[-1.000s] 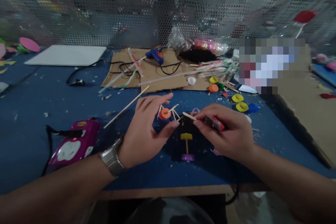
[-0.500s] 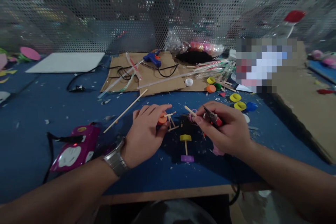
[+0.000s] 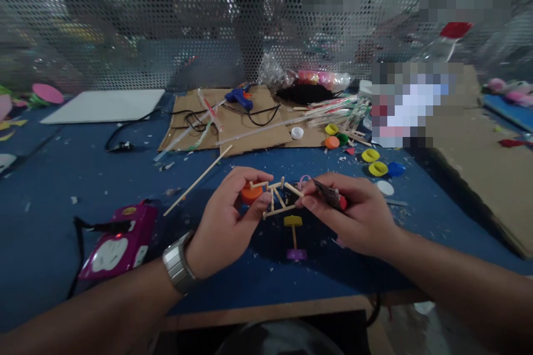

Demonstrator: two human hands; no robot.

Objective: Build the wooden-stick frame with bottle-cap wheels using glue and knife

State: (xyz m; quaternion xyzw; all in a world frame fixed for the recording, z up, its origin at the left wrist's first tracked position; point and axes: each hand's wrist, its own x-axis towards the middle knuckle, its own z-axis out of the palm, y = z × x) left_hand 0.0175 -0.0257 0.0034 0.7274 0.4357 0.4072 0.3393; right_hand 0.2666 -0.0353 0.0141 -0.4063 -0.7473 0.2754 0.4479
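Observation:
My left hand (image 3: 227,222) pinches a small frame of glued wooden sticks (image 3: 277,198) with an orange bottle cap (image 3: 251,194) on its left end, lifted just above the blue table (image 3: 83,177). My right hand (image 3: 353,216) grips a red-handled tool (image 3: 331,197) and also pinches a short wooden stick (image 3: 293,189), whose tip touches the frame's right side. Below the hands lies an axle with a yellow cap (image 3: 293,221) and a purple cap (image 3: 296,254).
A pink power strip (image 3: 119,241) with a black cable lies at left. A long skewer (image 3: 197,180), cardboard (image 3: 233,122) with a blue glue gun (image 3: 238,99), straws and loose caps (image 3: 372,162) lie beyond. Perforated metal mesh (image 3: 166,22) backs the table.
My left hand closed on the stick frame with the orange cap and lifted it off the table. My right hand brought its short stick in against the frame.

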